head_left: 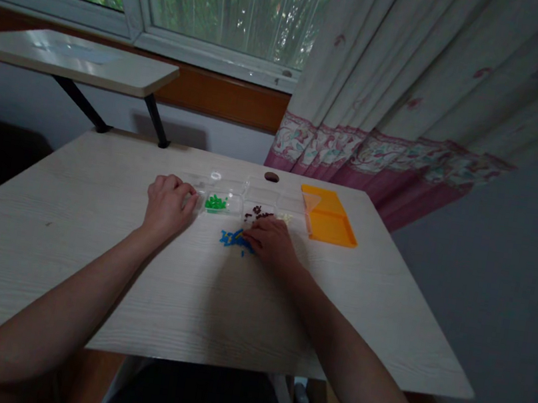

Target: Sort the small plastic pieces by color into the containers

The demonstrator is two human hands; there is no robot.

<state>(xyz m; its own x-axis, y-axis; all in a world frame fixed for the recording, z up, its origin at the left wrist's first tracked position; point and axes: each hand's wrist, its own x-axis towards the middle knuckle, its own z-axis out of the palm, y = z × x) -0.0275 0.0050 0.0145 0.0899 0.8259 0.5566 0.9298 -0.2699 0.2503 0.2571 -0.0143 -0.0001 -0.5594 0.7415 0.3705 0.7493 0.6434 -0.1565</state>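
A small heap of blue beads (231, 239) lies on the pale wooden table (89, 255). My right hand (270, 241) rests at the heap's right edge with its fingers bent down onto the beads in a pinch. Behind it stands a clear plastic box (248, 204) with compartments holding green beads (215, 203), dark brown beads (258, 213) and pale beads (287, 218). My left hand (167, 205) is curled against the left end of the box, fingers closed, touching it.
An orange tray (330, 219) lies right of the clear box. A round cable hole (271, 177) sits near the table's far edge. A second small table (72, 61) stands at back left under the window; a curtain (415, 102) hangs at right.
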